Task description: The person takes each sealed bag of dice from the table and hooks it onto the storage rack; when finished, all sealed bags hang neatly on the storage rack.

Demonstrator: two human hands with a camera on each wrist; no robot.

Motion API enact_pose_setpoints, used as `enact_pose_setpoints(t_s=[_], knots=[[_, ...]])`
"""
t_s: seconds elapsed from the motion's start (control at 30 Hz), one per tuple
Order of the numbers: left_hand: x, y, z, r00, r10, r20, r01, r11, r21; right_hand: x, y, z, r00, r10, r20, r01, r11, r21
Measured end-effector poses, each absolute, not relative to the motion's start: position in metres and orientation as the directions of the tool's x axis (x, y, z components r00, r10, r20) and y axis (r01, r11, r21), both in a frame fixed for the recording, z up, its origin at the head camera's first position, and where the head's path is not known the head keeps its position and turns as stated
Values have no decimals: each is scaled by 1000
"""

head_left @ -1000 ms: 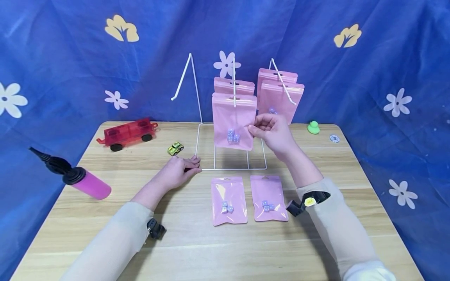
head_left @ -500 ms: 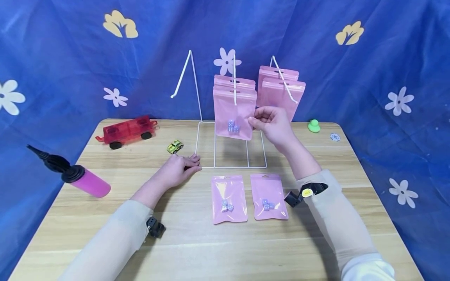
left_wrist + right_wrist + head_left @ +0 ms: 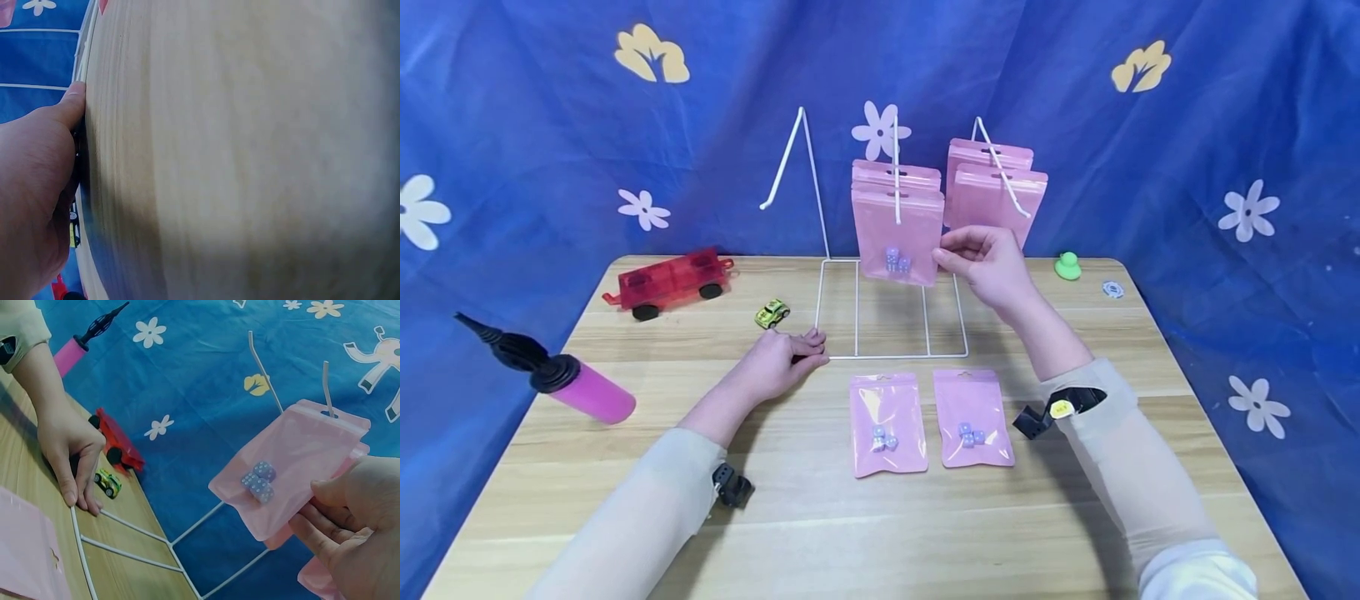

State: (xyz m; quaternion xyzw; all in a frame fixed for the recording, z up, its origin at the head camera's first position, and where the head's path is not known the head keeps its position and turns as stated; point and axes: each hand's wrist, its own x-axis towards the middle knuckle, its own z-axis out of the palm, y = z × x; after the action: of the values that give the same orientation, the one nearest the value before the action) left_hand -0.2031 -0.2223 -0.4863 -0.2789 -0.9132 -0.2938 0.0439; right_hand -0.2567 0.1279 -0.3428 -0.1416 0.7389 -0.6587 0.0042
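Observation:
A white wire display rack with three hooks stands on the table. My left hand pinches the front left corner of its base between thumb and fingers. In the right wrist view, the middle hook passes through the hole of a pink zip bag with several lilac dice inside. My right hand pinches that bag's right edge. Another pink bag hangs close behind it. The right hook carries two more pink bags, partly covered by my right hand. Nothing hangs on the left hook.
Two pink dice bags lie flat in front of the rack, a left one and a right one. To the left are a red toy wagon, a small yellow-green car and a pink hand pump. A green duck and a chip sit at right.
The bag in my right hand has moved up and back along the middle hook, close to the bag behind it. My left hand stays on the rack's corner.

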Motion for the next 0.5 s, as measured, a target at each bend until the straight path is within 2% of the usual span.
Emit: enact_pose_setpoints(t_s=[0.5], knots=[[-203, -222, -485, -842, 482, 243, 534, 681, 501, -246, 162, -359, -932, -287, 220, -297, 264, -918]])
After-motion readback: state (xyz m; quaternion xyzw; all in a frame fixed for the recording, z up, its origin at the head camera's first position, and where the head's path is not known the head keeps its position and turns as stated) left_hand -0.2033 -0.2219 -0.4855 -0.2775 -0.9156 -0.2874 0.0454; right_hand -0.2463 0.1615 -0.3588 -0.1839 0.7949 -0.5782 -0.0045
